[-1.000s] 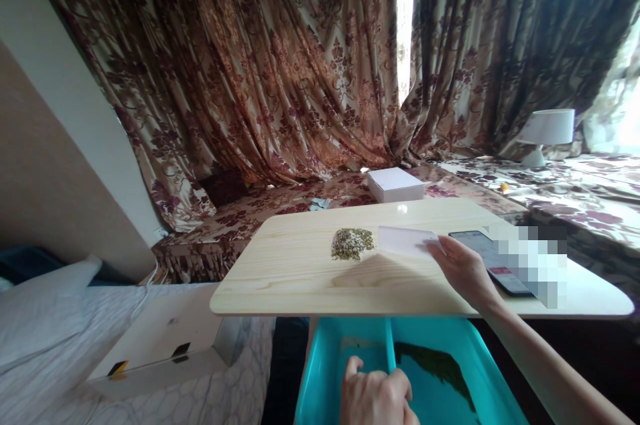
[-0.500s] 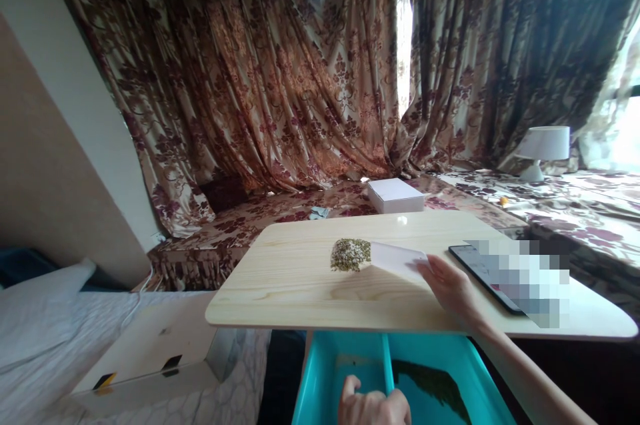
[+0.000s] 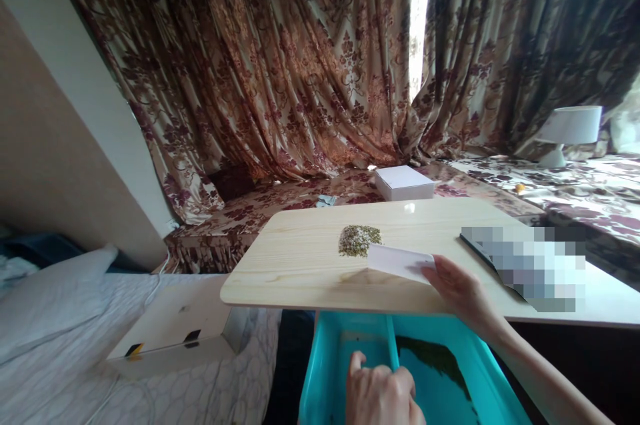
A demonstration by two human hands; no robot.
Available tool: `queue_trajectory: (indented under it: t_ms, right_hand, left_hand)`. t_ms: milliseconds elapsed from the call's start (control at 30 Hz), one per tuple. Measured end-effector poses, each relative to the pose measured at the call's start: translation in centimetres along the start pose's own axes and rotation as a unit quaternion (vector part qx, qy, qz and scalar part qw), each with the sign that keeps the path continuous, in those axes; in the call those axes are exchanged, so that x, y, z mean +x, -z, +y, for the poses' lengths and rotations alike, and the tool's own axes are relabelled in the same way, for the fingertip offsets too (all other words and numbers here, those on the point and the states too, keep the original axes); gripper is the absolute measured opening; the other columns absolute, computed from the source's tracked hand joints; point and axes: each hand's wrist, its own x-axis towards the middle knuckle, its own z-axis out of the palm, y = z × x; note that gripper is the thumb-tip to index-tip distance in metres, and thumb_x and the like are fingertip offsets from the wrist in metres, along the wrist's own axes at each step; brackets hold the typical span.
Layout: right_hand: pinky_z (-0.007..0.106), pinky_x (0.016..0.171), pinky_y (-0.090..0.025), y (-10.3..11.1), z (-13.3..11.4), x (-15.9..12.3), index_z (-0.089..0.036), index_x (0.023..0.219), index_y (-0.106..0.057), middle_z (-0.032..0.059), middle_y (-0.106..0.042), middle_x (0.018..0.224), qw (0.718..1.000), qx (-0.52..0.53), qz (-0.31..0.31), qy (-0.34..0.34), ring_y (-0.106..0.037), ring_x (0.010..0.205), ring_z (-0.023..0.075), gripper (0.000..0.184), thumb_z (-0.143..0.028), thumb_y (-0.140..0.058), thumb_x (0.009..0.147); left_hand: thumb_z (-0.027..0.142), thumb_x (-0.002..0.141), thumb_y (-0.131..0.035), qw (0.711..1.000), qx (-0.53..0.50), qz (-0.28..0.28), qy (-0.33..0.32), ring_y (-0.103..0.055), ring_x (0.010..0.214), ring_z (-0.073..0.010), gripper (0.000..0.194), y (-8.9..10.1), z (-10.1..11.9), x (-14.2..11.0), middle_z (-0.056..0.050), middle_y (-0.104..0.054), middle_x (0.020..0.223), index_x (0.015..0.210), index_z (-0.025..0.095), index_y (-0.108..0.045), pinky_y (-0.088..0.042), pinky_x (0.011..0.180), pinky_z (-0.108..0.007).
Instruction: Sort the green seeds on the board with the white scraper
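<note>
A small heap of green and white grains lies on a pale wooden tabletop. My right hand pinches a white card whose left edge sits just in front of the heap's near right side. Below the table's front edge stands a turquoise bin with a middle divider; dark green matter lies in its right half. My left hand is closed over that divider at the bottom of the view.
A phone, partly blurred out, rests on the table's right side. A white box sits on the patterned cloth behind. A white lamp stands at far right. A flat white carton and pillow lie left.
My right hand has drawn the card nearer and slightly left, from beside the heap to its front right edge. My left hand stays on the bin's divider. The camera view has shifted.
</note>
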Motion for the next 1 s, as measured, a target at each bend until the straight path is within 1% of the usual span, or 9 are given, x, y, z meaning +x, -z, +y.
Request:
queue_trajectory:
  t_ms: [133, 267, 400, 567, 667, 800, 900, 1000]
  right_hand:
    - [0.042, 0.074, -0.058, 0.4, 0.2, -0.1, -0.023, 0.076, -0.064, 0.0085, -0.075, 0.083, 0.999, -0.017, 0.029, -0.007, -0.071, 0.082, 0.0296, 0.03, -0.053, -0.064, 0.073]
    - [0.041, 0.071, -0.058, 0.7, 0.1, -0.3, -0.023, 0.079, -0.063, 0.0079, -0.075, 0.082, 0.999, -0.031, 0.037, -0.004, -0.071, 0.079, 0.029, 0.026, -0.049, -0.064, 0.073]
    - [0.036, 0.068, -0.058, 0.5, -0.8, -0.9, -0.024, 0.075, -0.062, 0.0065, -0.073, 0.076, 0.999, -0.037, 0.018, -0.002, -0.071, 0.077, 0.0267, 0.027, -0.051, -0.063, 0.074]
    - [0.031, 0.062, -0.057, 0.3, -2.1, -1.9, -0.023, 0.075, -0.062, 0.006, -0.072, 0.072, 0.998, -0.058, 0.003, 0.006, -0.069, 0.071, 0.024, 0.029, -0.052, -0.061, 0.076]
    - [0.032, 0.062, -0.057, 0.2, -2.6, -2.4, -0.023, 0.073, -0.063, 0.0058, -0.071, 0.07, 0.998, -0.062, 0.001, 0.008, -0.069, 0.07, 0.0246, 0.029, -0.052, -0.061, 0.076]
    - [0.032, 0.064, -0.058, -0.1, -3.1, -3.2, -0.024, 0.076, -0.065, 0.005, -0.072, 0.073, 0.998, -0.06, -0.001, 0.003, -0.069, 0.072, 0.0244, 0.029, -0.052, -0.062, 0.076]
    - [0.029, 0.066, -0.057, -0.5, -3.7, -4.0, -0.023, 0.074, -0.066, 0.0038, -0.071, 0.072, 0.997, -0.067, -0.024, 0.003, -0.068, 0.072, 0.0223, 0.03, -0.053, -0.062, 0.077]
    - [0.026, 0.065, -0.057, -0.8, -4.2, -4.9, -0.022, 0.076, -0.066, 0.003, -0.071, 0.072, 0.997, -0.06, -0.048, 0.004, -0.067, 0.07, 0.0201, 0.032, -0.054, -0.062, 0.077]
  left_hand:
    - [0.015, 0.077, -0.04, 1.0, -0.008, -0.006, -0.008, -0.063, 0.089, -0.0221, 0.035, 0.3, 0.0, -0.1, -0.005, -0.07, 0.087, 0.091, 0.024, -0.07, -0.027, 0.106, -0.044]
    - [0.016, 0.077, -0.041, 1.0, -0.015, 0.004, -0.013, -0.062, 0.092, -0.0226, 0.034, 0.1, -0.1, -0.1, -0.006, -0.07, 0.088, 0.092, 0.024, -0.07, -0.026, 0.107, -0.045]
    - [0.014, 0.077, -0.04, 1.0, -0.011, 0.011, -0.005, -0.063, 0.093, -0.0236, 0.034, -0.1, -0.1, -0.1, -0.006, -0.07, 0.087, 0.091, 0.024, -0.07, -0.025, 0.108, -0.047]
    - [0.016, 0.079, -0.04, 1.0, -0.015, 0.01, -0.016, -0.062, 0.095, -0.024, 0.033, 0.1, -0.3, -0.2, -0.007, -0.07, 0.089, 0.092, 0.023, -0.069, -0.025, 0.108, -0.047]
    - [0.018, 0.079, -0.04, 1.0, -0.018, 0.007, -0.018, -0.062, 0.097, -0.0242, 0.033, 0.3, -0.4, -0.3, -0.007, -0.07, 0.091, 0.094, 0.023, -0.069, -0.025, 0.108, -0.047]
    - [0.019, 0.081, -0.039, 1.0, -0.02, 0.004, -0.016, -0.061, 0.097, -0.0239, 0.033, 0.5, -0.3, -0.3, -0.007, -0.07, 0.092, 0.094, 0.023, -0.069, -0.026, 0.108, -0.047]
    - [0.02, 0.081, -0.039, 1.0, -0.02, 0.006, -0.02, -0.061, 0.097, -0.024, 0.033, 0.6, -0.3, -0.3, -0.008, -0.07, 0.093, 0.094, 0.023, -0.069, -0.026, 0.108, -0.046]
    - [0.02, 0.081, -0.039, 1.0, -0.019, 0.004, -0.02, -0.061, 0.097, -0.0245, 0.033, 0.6, -0.4, -0.5, -0.008, -0.07, 0.094, 0.095, 0.022, -0.069, -0.027, 0.108, -0.047]
